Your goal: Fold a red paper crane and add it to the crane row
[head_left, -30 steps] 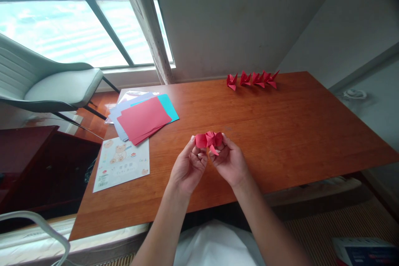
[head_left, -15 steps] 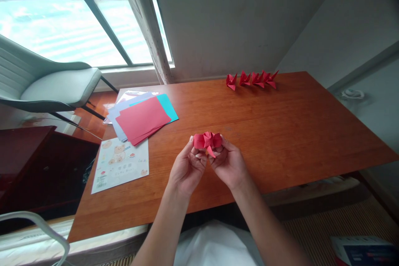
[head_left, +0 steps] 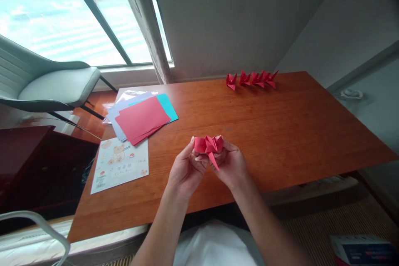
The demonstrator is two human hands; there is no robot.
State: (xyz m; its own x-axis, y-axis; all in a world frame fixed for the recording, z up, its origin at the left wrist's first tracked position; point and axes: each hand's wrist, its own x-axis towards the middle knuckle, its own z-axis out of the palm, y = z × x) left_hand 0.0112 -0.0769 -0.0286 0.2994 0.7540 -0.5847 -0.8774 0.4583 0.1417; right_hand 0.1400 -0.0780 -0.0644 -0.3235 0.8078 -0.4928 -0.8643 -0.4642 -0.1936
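The left hand [head_left: 188,172] pinches one curved wing of the red origami crane [head_left: 210,144] between its thumb and fingers, and the right hand [head_left: 232,166] pinches the opposite wing, so the grip of both is clamped on the paper. The crane is between the two hands, held up above the near part of the wooden surface [head_left: 289,129], with one narrow point directed toward the person. For handling it well, I think that the pressure should be light and equal from both sides, because a strong pull could open the folds or tear the middle; the thumbs are better kept near the wing ends, away from the creased centre. Around, from the left, there is a grey chair [head_left: 59,85], then a bear-printed sheet [head_left: 120,166] lying flat, and just behind it some overlapping lavender sheets [head_left: 116,113], red sheets [head_left: 143,119] and a blue sheet [head_left: 168,106]. At the far edge stand four red origami cranes [head_left: 257,79] in a row, well apart from the hands. Nothing seems to obstruct the hands; only the loose papers could be disturbed by a wide movement to the left.
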